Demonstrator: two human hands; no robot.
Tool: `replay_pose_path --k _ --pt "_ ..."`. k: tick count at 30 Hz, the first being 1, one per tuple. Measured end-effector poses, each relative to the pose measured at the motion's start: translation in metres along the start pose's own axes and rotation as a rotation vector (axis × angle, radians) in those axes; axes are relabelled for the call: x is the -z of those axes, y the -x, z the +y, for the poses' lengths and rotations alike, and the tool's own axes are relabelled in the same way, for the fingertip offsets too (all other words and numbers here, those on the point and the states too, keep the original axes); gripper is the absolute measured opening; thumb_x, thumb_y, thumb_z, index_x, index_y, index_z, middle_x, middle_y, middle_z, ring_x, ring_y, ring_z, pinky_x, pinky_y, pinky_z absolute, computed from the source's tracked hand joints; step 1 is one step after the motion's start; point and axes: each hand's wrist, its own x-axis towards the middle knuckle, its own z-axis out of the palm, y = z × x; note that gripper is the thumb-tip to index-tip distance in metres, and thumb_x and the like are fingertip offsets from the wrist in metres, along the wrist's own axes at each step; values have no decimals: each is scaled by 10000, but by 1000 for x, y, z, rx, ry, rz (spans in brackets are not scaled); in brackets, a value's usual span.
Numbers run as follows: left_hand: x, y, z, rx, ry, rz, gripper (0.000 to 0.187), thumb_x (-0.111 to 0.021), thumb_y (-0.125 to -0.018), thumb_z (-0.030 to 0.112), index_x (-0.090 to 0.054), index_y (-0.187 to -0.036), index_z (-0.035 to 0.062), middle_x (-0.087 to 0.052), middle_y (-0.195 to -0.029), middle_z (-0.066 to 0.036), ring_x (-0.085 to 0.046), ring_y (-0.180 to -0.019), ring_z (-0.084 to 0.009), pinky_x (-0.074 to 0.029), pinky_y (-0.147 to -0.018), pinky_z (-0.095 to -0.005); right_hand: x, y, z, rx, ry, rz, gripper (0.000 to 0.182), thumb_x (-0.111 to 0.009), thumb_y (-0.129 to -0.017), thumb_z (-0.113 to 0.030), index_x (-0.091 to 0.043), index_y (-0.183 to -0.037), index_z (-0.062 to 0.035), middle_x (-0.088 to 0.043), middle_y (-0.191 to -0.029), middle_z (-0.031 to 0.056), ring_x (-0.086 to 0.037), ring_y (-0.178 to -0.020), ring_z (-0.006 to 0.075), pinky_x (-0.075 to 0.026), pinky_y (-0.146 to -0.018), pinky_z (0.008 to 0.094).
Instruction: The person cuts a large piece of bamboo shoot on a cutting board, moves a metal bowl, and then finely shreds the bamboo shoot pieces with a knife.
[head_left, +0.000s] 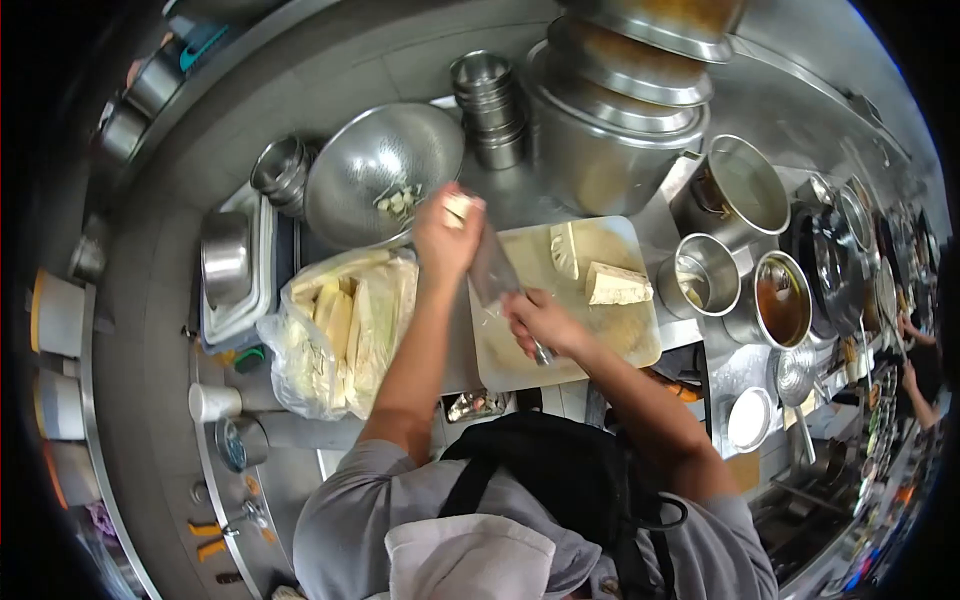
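Note:
My right hand (545,322) is closed round the handle of a cleaver (490,268), its broad blade slanting up to the left across the left edge of the cutting board (560,355). In my left hand (445,240), beside the blade's upper end, is a pale piece of what looks like bamboo shoot (458,206). Two more pale pieces lie on the board: a thin wedge (564,251) and a thicker ridged chunk (615,285). Beyond my left hand, a large metal bowl (350,165) holds small pale cut bits (399,201).
An open plastic bag (290,345) of long pale shoots sits left of the board. Behind stand stacked metal cups (488,110) and a big lidded pot (600,160). To the right are several pots, one with brown liquid (783,310). Another person's arm (915,395) shows far right.

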Motion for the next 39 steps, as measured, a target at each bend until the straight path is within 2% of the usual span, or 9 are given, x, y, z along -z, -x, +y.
replay_pose_path --k 4,8,14,17,21,23,26,32,39 --pt "27 -87 -50 -86 -189 157 486 -807 -850 376 -704 -1169 25 -724 -1095 -185 -690 -1012 -377 -537 -902 -454 -6 -3 -35 41 45 -67 319 -531 -1048 -353 -531 -987 -40 -446 -590 5 -479 -437 126 -449 -420 338" --pt "29 -117 -120 75 -205 -63 468 -818 -839 344 -713 -1174 34 -712 -1182 -183 -678 -1081 -368 -530 -950 -436 27 32 2 73 163 6 338 -534 -1050 -354 -554 -985 -23 -465 -590 4 -488 -436 116 -448 -426 315" --pt "-5 -110 -70 -260 -194 105 342 -776 -879 250 -713 -1164 72 -700 -1199 -140 -641 -1152 -362 -492 -1017 -441 91 119 107 -68 318 343 386 -535 -1063 -339 -594 -958 28 -500 -550 10 -515 -408 120 -427 -418 292" --pt "-52 -49 -17 115 117 -395 309 -739 -901 227 -706 -1158 61 -672 -1214 -148 -650 -1087 -313 -526 -929 -430 90 157 134 -130 330 467 397 -543 -1061 -337 -604 -933 34 -521 -557 21 -515 -411 121 -419 -419 298" --pt "-134 37 -32 -1 48 -823 472 -783 -816 197 -652 -1258 95 -672 -1190 -123 -649 -1085 -283 -526 -915 -424 102 175 184 -159 376 541 409 -561 -1051 -351 -606 -892 23 -535 -584 26 -513 -423 117 -409 -429 304" --pt "-167 61 -50 -339 76 -845 500 -784 -752 111 -635 -1229 106 -670 -1144 -121 -640 -1102 -310 -513 -936 -417 100 176 193 -178 370 580 405 -567 -1049 -357 -607 -907 20 -533 -592 24 -512 -429 117 -409 -433 303" --pt "-166 40 -40 -114 146 -1136 472 -781 -704 54 -624 -1147 92 -668 -1175 -137 -622 -1165 -343 -495 -975 -413 95 178 201 -192 310 587 391 -577 -1048 -364 -611 -967 17 -518 -601 17 -511 -443 121 -412 -442 303" --pt "-131 52 -63 -254 192 -1109 328 -658 -724 -129 -523 -942 77 -657 -1190 -132 -614 -1167 -368 -497 -972 -391 86 176 197 -180 224 602 399 -569 -1055 -377 -608 -1015 17 -523 -621 24 -529 -459 137 -448 -453 305" --pt "-67 89 -45 37 296 -1007 309 -743 -740 -83 -553 -934 65 -617 -1184 -86 -652 -1069 -273 -539 -845 -350 89 178 186 -193 240 557 412 -541 -1063 -406 -595 -960 -11 -531 -622 24 -530 -457 129 -438 -453 305"
